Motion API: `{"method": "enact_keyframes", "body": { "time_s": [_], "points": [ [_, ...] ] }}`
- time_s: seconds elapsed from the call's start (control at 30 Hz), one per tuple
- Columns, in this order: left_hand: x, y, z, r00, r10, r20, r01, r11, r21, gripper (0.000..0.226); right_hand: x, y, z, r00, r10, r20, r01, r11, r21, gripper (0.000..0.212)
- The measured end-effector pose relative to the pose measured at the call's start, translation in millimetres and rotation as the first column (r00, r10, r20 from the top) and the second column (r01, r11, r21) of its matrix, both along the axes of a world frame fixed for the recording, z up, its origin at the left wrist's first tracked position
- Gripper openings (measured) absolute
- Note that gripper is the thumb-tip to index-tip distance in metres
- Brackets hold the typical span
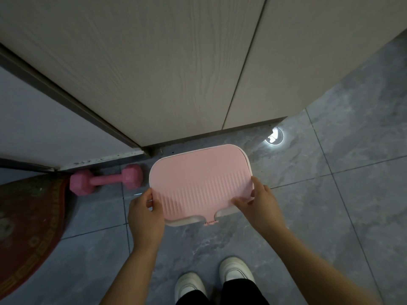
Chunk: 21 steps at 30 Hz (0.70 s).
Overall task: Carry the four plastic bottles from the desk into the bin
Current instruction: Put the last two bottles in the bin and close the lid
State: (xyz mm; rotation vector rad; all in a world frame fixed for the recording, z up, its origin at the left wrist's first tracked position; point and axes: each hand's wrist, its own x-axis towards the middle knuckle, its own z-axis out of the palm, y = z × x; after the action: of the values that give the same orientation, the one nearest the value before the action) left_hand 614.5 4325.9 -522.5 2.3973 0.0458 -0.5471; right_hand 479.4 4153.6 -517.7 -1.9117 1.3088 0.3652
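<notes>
Both your left hand (pixel 146 213) and right hand (pixel 258 202) grip the bin (pixel 176 223) lid (pixel 198 183); lifted unevenly, it could jam or tip the bin.

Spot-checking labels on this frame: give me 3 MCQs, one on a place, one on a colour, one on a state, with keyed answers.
1. Where does the pink hexagonal dumbbell lie?
A. on the grey tiled floor, left of the bin
B. on top of the lid
C. beside the shoes

2. What colour is the ribbed plastic bin lid?
A. blue
B. pink
C. black

3. What are the hands doing?
A. hanging idle
B. holding bottles
C. left hand and right hand gripping the lid's edges

Answers: 1 A, it rests on tiles by the wall base. 2 B, pink over a white bin rim. 3 C, fingers curl round both near corners.
</notes>
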Motion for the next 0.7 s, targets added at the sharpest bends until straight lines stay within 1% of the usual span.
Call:
{"method": "enact_keyframes", "body": {
  "time_s": [0.1,0.27,0.5,0.6,0.7],
  "points": [
    [0.0,-0.1,0.1,1.0,0.001,0.0,-0.001,1.0,-0.003,0.029,-0.4,0.2,0.0,0.999,0.034,-0.008,-0.034,0.999,-0.011,0.069],
    [-2.2,1.7,-0.6,1.0,0.017,-0.017,-0.018,1.0,-0.024,0.03,-1.3,-1.1,-1.7,0.996,0.082,-0.046,-0.083,0.996,-0.021,0.075],
    [-2.2,4.2,-0.8,0.998,0.053,-0.031,-0.055,0.996,-0.072,0.037,-2.2,-4.6,-1.1,0.993,0.098,-0.063,-0.1,0.994,-0.032,0.063],
    [-1.9,3.1,-1.8,0.998,0.032,-0.05,-0.036,0.997,-0.072,0.041,-1.1,-4.8,-1.6,0.99,0.12,-0.077,-0.123,0.992,-0.036,0.066],
    [-2.4,3.4,-3.1,0.997,0.049,-0.058,-0.054,0.995,-0.084,0.041,-1.9,-3.7,-1.6,0.987,0.139,-0.082,-0.143,0.989,-0.044,0.07]
  ]
}}
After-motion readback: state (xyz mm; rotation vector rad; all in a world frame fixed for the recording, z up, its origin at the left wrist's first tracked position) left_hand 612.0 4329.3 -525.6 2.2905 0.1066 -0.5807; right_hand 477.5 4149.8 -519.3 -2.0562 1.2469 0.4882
